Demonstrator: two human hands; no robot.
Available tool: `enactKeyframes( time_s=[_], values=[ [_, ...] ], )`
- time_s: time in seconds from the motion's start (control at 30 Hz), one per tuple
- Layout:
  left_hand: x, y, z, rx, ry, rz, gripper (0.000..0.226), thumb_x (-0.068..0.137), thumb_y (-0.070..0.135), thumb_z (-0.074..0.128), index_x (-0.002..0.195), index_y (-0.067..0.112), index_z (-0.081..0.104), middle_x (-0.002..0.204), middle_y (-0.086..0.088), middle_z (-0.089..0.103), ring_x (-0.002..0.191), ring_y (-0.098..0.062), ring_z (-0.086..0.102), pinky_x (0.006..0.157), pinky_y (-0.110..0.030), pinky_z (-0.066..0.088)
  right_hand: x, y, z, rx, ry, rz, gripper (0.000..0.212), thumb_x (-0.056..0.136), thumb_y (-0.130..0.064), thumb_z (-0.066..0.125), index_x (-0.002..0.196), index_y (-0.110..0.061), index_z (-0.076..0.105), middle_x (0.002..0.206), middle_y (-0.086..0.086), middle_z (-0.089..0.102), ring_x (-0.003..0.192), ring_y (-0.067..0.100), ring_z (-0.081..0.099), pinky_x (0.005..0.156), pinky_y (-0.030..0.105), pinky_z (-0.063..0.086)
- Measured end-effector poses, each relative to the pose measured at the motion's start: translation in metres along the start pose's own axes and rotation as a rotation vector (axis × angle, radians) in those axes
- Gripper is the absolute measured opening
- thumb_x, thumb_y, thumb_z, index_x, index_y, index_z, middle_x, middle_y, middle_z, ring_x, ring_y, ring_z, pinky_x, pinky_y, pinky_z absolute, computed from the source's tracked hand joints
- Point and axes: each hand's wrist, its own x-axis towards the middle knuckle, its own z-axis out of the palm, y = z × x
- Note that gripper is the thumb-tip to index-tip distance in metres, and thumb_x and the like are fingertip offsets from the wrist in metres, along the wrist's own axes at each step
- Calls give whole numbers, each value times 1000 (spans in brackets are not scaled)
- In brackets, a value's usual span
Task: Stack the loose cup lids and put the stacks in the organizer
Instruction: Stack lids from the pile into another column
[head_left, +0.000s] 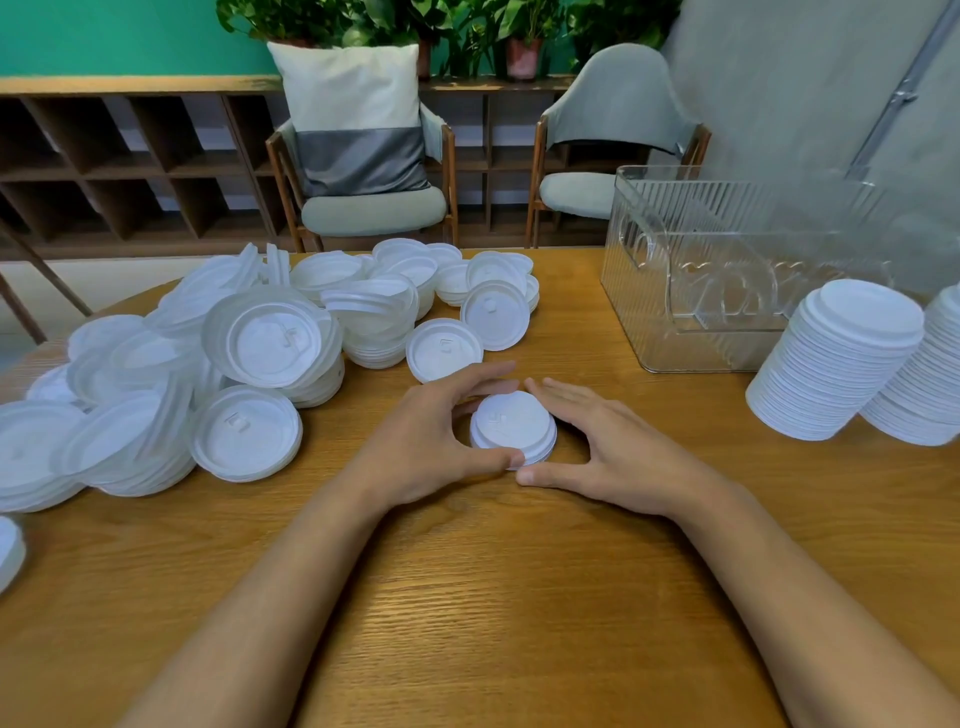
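Two bare hands close round one short stack of white cup lids, upright on the wooden table, left of the clear organizer and nearer the viewer than it, well apart from its wall.

Clamped on that pile, the left hand: fingers curved round the far side, thumb tip against the near rim. Beside it, the right hand: fingers nearly straight and together along the side facing the organizer, thumb tip low by the near rim, just short of the other thumb; actual contact with the lids hard to tell.

Much further left of the organizer, a broad heap of loose lids, many tilted or overlapping, some in leaning piles. Between that heap and the organizer, a single lid flat on the wood.

Just right of the organizer's near corner and outside it, a first tall stack, leaning, with a second tall stack touching it and cut off by the picture's edge.

Behind the organizer, a grey chair; left of that, a cushioned chair bearing a two-tone pillow.
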Motion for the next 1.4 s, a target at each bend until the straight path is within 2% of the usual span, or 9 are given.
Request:
enactKeyframes(
  time_s=[0.2, 0.33, 0.47, 0.6, 0.77, 1.03, 1.17, 1.3, 1.4],
  values=[
    [-3, 5, -4, 6, -5, 69, 71, 85, 23, 88, 148, 33, 57, 141, 17, 63, 136, 6, 52, 114, -21, 43, 1, -2, 1, 36, 106, -20, 108, 77, -67, 80, 165, -34, 26, 165, -22, 31, 149, -7, 25, 116, 14, 20],
    [-1, 3, -11, 121, 362, 146, 34, 90, 13, 73, 121, 25, 75, 120, 19, 73, 117, 3, 64, 98, -15, 49, 3, -2, 7, 47, 149, -28, 97, 76, -72, 79, 159, -42, 37, 158, -25, 43, 146, -3, 36, 122, 31, 32],
    [6, -19, -12, 520, 396, 185, 30, 92, 17, 78, 121, 20, 74, 114, 7, 73, 111, -11, 65, 93, -28, 51, 3, -5, 7, 55, 180, -47, 86, 80, -63, 81, 154, -35, 48, 151, -27, 49, 139, -8, 41, 119, 25, 34],
    [12, -26, -13, 608, 408, 192, 22, 92, 10, 77, 113, 17, 80, 103, 2, 78, 98, -22, 72, 78, -45, 59, 5, -2, 8, 49, 204, -56, 83, 82, -58, 82, 154, -32, 49, 154, -27, 44, 142, -9, 36, 111, 6, 24],
    [10, -21, -15, 544, 430, 162, 24, 88, 4, 79, 109, 16, 81, 101, 3, 76, 94, -18, 72, 79, -42, 59, 6, 1, 9, 50, 238, -37, 82, 83, -53, 83, 154, -29, 49, 151, -25, 46, 136, -11, 38, 100, -7, 19],
    [4, -5, -12, 304, 542, 145, 21, 88, 20, 83, 109, 19, 77, 96, 10, 70, 88, -7, 64, 81, -29, 54, 6, -3, 10, 107, 263, -35, 93, 78, -53, 87, 157, -32, 44, 146, -25, 52, 135, -6, 46, 113, 19, 37],
    [1, 12, -8, -1, 534, 77, 42, 95, 20, 77, 135, 28, 66, 108, 16, 70, 100, -3, 68, 83, -15, 55, 8, 1, 13, 215, 278, -56, 102, 75, -45, 93, 160, -36, 38, 141, -20, 57, 130, -7, 53, 114, 23, 45],
    [2, 16, -2, -280, 357, -35, 52, 96, 16, 75, 142, 35, 61, 105, -4, 67, 84, -16, 77, 78, -38, 66, 8, 1, 11, 254, 292, -99, 106, 76, -37, 94, 161, -44, 31, 141, -18, 57, 129, -12, 53, 108, 10, 42],
    [2, 9, 4, -43, 338, -9, 42, 92, 32, 79, 132, 37, 67, 89, 2, 68, 70, -15, 72, 80, -37, 62, 9, 1, 12, 240, 293, -154, 99, 80, -35, 91, 160, -40, 35, 149, -19, 54, 135, -7, 50, 110, 16, 43]
  ],
)
